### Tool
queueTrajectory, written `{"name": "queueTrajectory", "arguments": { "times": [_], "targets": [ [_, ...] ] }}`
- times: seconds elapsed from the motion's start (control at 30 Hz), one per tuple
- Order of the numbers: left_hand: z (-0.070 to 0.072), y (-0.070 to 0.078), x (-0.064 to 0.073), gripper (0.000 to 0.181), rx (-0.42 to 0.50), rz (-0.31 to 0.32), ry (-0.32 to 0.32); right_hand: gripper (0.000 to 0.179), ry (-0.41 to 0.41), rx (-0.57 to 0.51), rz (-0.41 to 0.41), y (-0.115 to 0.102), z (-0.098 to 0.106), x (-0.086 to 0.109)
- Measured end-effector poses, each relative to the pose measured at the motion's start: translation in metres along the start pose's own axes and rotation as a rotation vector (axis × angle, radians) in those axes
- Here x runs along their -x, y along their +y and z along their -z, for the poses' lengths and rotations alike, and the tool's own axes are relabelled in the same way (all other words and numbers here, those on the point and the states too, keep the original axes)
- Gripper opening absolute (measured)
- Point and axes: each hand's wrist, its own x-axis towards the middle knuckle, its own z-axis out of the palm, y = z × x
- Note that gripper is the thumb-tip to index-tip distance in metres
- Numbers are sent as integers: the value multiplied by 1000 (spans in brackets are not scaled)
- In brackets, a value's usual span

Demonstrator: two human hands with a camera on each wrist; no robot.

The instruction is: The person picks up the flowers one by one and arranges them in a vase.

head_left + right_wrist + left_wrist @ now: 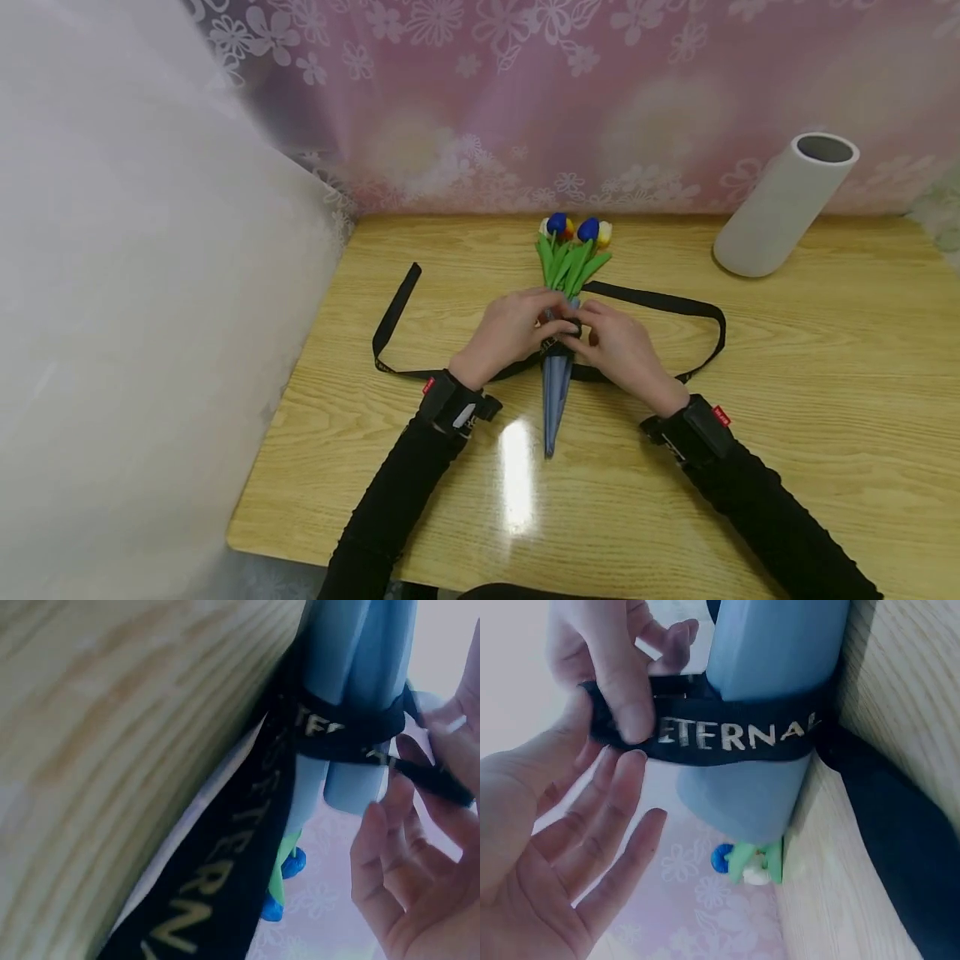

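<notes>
A small bouquet (573,262) of blue, white and yellow tulips with green leaves lies on the table, wrapped in blue-grey paper (555,400) that tapers toward me. Black ribbon (735,739) with gold capital letters circles the wrap, its two long tails spreading left and right. On top of the wrap my left hand (517,325) pinches a loop of the ribbon between thumb and fingers. Close against it, my right hand (618,342) pinches a piece of the ribbon too. In the right wrist view a short ribbon piece (435,782) runs between its fingers.
A tall white vase (783,208) stands at the back right of the wooden table (825,400). Behind it hangs a pink curtain (510,108) with white flowers. White sheeting (135,292) borders the left side.
</notes>
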Motion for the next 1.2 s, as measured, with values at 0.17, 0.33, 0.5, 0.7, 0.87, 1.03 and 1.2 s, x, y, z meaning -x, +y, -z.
{"name": "queueTrajectory", "arguments": {
  "times": [0.17, 0.33, 0.5, 0.7, 0.87, 1.03, 1.2],
  "targets": [
    [3, -6, 3, 31, -5, 76, -88, 17, 46, -39, -79, -1, 4, 0],
    [-1, -14, 4, 34, -35, 128, -273, 15, 124, -101, -95, 0, 7, 2],
    [-6, -14, 2, 19, -53, 71, -211, 27, 81, -102, -105, 1, 6, 2],
    [-3, -5, 0, 16, -36, -31, 45, 51, -60, -53, -95, 0, 3, 1],
    [1, 0, -2, 24, 41, -66, 80, 26, 16, -76, -134, -1, 5, 3],
    [0, -8, 2, 35, -7, 49, -47, 22, 200, -105, -175, -2, 10, 4],
    [-2, -13, 4, 25, -27, 81, -177, 16, 370, -265, -164, -2, 14, 4]
  ]
}}
